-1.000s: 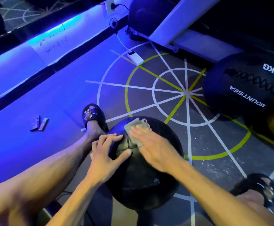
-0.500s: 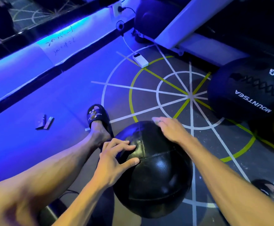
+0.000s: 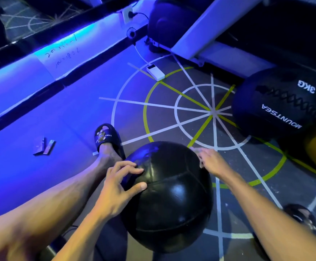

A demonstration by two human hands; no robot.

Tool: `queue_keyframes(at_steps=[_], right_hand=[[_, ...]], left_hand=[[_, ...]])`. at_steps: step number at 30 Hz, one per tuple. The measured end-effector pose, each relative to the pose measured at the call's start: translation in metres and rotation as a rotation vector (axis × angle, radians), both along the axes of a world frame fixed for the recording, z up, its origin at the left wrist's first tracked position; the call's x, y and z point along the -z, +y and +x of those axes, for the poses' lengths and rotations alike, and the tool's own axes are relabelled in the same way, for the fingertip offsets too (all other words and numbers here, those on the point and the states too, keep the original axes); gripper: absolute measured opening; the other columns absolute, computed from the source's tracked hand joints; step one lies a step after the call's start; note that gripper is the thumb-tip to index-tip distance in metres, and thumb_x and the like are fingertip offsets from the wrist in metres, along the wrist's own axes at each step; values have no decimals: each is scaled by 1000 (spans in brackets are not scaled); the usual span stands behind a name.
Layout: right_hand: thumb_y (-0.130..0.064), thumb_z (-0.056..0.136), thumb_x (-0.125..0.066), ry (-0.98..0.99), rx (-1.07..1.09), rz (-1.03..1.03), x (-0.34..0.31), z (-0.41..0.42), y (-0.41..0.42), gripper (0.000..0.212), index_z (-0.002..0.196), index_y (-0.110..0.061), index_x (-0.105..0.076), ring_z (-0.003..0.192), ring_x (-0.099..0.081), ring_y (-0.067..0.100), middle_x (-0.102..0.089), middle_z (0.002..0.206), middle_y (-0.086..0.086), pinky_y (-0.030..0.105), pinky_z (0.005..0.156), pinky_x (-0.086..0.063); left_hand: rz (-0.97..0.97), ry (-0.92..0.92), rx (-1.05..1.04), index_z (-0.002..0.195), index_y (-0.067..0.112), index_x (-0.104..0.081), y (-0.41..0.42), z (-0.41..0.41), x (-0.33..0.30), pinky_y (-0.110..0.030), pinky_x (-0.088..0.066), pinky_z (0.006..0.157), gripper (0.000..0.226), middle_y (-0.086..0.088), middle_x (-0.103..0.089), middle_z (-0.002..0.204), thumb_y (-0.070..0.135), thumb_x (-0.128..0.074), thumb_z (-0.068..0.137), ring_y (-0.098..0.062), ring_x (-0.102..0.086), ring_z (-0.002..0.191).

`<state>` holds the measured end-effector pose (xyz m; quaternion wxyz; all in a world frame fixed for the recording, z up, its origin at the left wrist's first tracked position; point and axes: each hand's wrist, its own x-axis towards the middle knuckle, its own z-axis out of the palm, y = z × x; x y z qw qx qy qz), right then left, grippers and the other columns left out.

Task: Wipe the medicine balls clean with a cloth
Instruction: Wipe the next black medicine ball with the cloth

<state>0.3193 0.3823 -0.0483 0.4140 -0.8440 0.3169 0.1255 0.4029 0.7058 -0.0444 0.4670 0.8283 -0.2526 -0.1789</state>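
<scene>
A black medicine ball [image 3: 169,196] sat on the marked gym floor [image 3: 172,117] between the person's legs, close in front of them. The left hand [image 3: 118,187] rested on the ball's left side, fingers spread and bent, fingertips and thumb touching the leather, gripping nothing. The right hand [image 3: 210,162] lay over the ball's upper right edge, fingers curved downward. A pale sliver at its fingertips may have been the cloth, but this could not be confirmed, nor could the hand's grip be determined. A second black medicine ball [image 3: 277,106], marked MOUNTSEA 3KG, stood well apart at right. A black sandal [image 3: 106,137] was on the left foot, just beside the near ball. A white power bank [image 3: 155,72] lay farther off.
</scene>
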Motion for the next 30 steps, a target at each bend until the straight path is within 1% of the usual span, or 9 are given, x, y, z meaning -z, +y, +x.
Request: queue_keyframes(at_steps=[2,6,9,13,16,20,22,26,30], right_hand=[[-11,105,-40,-56,226,129,18,-31,-8,37,126,-16,-70,96,-63,17,-73,110,5,17,72,-48],[-20,102,-49,-157,868,365,44,-65,-30,23,109,-7,-68,96,-58,29,-65,112,17,34,65,-43],[-25,103,-49,-218,954,397,41,-68,-29,18,106,-12,-60,95,-56,27,-60,108,13,36,69,-44],[-25,106,-43,-367,841,293,16,-60,0,31,130,-14,-60,105,-59,20,-64,122,4,24,73,-47],[-18,106,-37,-579,306,72,-7,-52,50,46,150,-20,-49,139,-46,8,-52,149,-10,25,113,-37],[-16,97,-38,-594,-420,-351,1,-55,112,60,156,-8,-35,155,-17,21,-29,164,8,33,127,-8],[-15,94,-38,-600,-345,-269,21,-46,93,58,152,-5,-42,151,-26,24,-37,159,12,31,126,-11],[-26,104,-29,-144,161,74,44,-33,38,52,155,-33,-37,142,-43,32,-46,155,5,43,119,-31],[-18,102,-29,-374,6,-109,2,-33,85,56,158,-11,-30,152,-27,19,-32,163,6,26,124,-11]], left_hand=[[-28,-5,-9,111,42,-70,4,15,2,-49,-39,114,43,21,-57,126,64,-74,74,-10,-53,126],[34,-32,-2,102,29,-66,-7,38,-5,-48,-46,104,44,19,-59,113,64,-68,76,-10,-56,116],[119,-216,39,114,34,-64,-41,46,-17,-44,-43,107,49,10,-58,126,71,-59,83,-13,-51,124],[252,-272,131,132,36,-62,-77,32,-8,-45,-37,115,63,12,-55,141,78,-46,88,-14,-48,134],[268,-292,109,133,40,-60,-73,18,4,-41,-36,116,56,20,-56,140,74,-48,90,-11,-45,134],[240,-266,113,134,40,-60,-63,25,6,-39,-35,115,54,22,-54,142,69,-53,89,-7,-42,135],[231,-240,119,134,40,-60,-57,30,10,-41,-35,115,53,24,-53,141,68,-55,89,-6,-42,135],[228,-220,108,132,38,-62,-46,37,14,-46,-37,115,53,22,-56,139,68,-56,89,-8,-47,134],[193,-198,84,128,41,-62,-49,39,15,-47,-38,114,51,25,-55,136,69,-57,86,-12,-47,134]])
